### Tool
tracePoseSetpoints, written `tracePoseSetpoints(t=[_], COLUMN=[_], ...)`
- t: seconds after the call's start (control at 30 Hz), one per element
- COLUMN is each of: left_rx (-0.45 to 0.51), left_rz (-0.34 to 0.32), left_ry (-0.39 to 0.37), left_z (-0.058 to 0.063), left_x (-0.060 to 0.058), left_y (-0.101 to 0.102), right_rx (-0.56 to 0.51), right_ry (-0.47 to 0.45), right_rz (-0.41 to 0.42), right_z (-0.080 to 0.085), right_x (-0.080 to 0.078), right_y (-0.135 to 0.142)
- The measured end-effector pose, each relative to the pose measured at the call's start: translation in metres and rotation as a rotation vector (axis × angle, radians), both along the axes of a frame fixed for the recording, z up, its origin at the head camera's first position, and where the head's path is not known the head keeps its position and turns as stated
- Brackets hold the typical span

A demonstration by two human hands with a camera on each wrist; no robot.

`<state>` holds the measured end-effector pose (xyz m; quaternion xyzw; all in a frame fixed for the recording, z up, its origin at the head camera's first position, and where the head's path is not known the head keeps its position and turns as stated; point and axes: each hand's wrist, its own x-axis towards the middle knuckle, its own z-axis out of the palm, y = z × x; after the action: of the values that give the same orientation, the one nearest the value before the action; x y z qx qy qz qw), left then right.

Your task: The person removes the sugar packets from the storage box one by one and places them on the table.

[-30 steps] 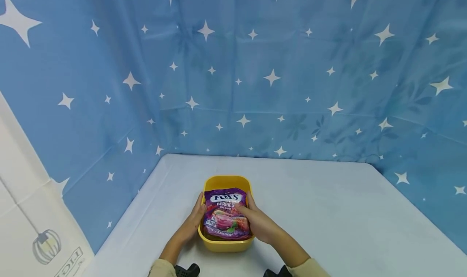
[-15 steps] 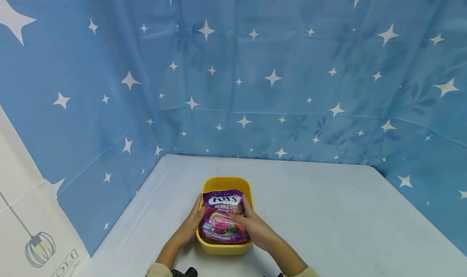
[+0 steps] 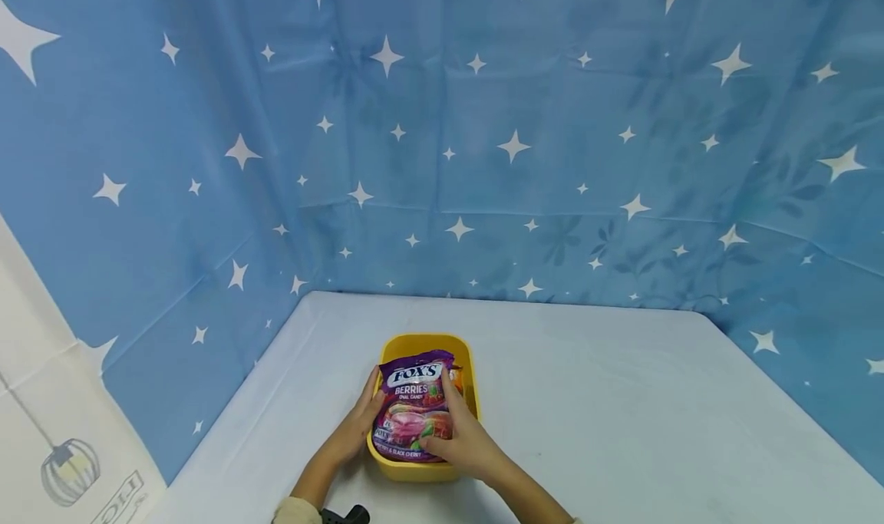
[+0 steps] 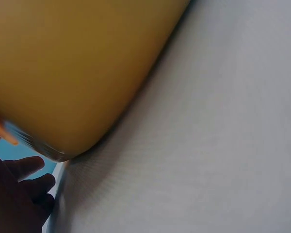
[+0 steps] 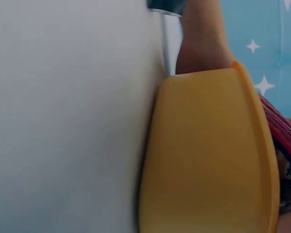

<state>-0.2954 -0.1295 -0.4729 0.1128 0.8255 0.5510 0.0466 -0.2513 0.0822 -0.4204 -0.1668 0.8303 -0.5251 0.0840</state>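
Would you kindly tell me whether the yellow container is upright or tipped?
Upright: the yellow container stands base-down on the white tabletop, its opening facing up.

1 tub [image 3: 413,473] sits on the table [image 3: 621,409] at the frame's lower centre, candy bag [image 3: 407,410] at its mouth, packet [image 3: 456,377] inside right, curtain [image 3: 511,186] behind.

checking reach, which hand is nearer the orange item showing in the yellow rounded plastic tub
Right hand, beside the orange item, holding the purple plastic candy bag; the left hand is across it, at the left side of the tub.
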Motion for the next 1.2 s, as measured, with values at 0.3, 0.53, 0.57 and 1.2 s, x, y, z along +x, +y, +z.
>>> tracePoseSetpoints(t=[0.3, 0.53, 0.57, 1.2], left_rx=[0.036, 0.014, 0.015, -0.013], left_rz=[-0.036, -0.014, -0.011, 0.043], left_ry=[0.004, -0.021, -0.027, -0.056], left_z=[0.0, 0.002, 0.002, 0.001], left_x=[-0.002, -0.002, -0.002, 0.001], left_y=[0.01, 0.011, 0.01, -0.001], right_rx=[0.188, 0.07, 0.052, -0.292], right_ry=[0.229, 0.172, 0.159, -0.153], right_rz=[-0.069, -0.109, -0.115, -0.091], right_z=[-0.007, -0.004, -0.004, 0.0], right_x=[0.01, 0.008, 0.008, -0.005], right_y=[0.001, 0.002, 0.001, 0.009])
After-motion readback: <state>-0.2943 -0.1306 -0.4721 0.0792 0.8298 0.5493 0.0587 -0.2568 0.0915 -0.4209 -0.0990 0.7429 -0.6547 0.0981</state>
